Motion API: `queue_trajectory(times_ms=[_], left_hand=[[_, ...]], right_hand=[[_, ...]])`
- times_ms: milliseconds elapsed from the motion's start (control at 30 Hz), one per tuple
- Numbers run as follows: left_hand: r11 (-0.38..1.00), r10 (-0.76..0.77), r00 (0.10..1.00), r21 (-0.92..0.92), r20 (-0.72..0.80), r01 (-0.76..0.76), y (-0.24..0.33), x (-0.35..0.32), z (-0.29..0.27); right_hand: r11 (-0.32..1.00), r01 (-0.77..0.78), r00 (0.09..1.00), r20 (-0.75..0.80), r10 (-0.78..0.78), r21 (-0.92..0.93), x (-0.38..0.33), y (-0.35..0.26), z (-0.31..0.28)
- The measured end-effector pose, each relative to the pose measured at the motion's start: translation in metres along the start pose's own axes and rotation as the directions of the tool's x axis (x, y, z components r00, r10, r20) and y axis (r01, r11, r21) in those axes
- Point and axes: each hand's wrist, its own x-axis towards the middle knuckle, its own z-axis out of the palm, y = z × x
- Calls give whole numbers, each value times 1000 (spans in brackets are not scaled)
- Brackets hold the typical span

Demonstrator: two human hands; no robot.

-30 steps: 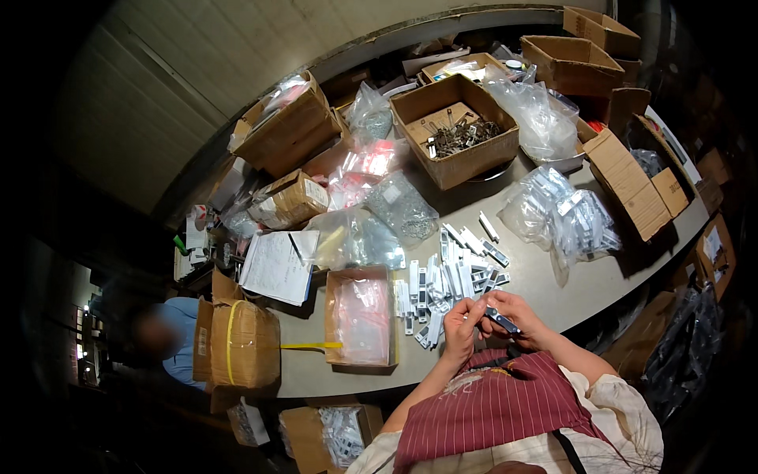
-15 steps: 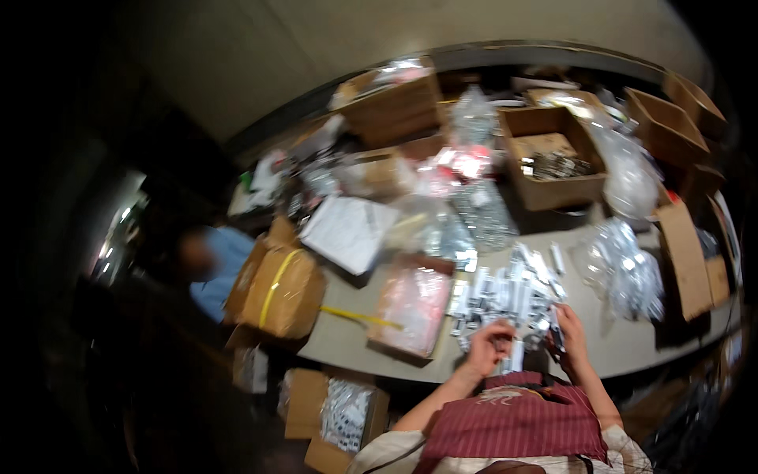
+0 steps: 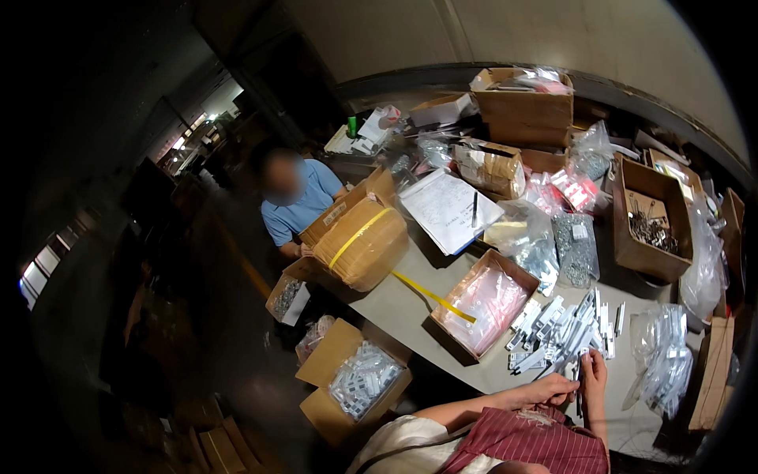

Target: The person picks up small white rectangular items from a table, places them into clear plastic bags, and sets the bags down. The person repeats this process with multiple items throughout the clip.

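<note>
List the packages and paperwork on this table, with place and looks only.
Taped bundle: left table edge, rounded, brown with yellow strap.
Open carton: table middle, brown, pink-tinted bags inside.
Paper sheets: behind it, white, pen on top.
Open box: right, brown, dark metal parts.
Clear bags: near right hand, small white pieces.

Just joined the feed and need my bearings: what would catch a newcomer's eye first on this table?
First the heap of small silvery-white packets at the table's near edge, where the left hand and right hand meet over a small piece. To its left sits an open box of pink-tinted bags, and beyond that a bulging brown bundle with a yellow strap, beside a person in a blue shirt.
</note>
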Motion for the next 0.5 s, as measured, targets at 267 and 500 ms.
queue_trajectory(times_ms=[267, 500], left_hand=[[971, -111, 989, -221, -97, 87, 9, 0, -3], [990, 132, 975, 66, -179, -122, -35, 28, -15]], right_hand=[[999, -32, 997, -70, 32, 13, 1, 27, -17], [857, 59, 997, -6, -73, -511, 2, 26, -17]])
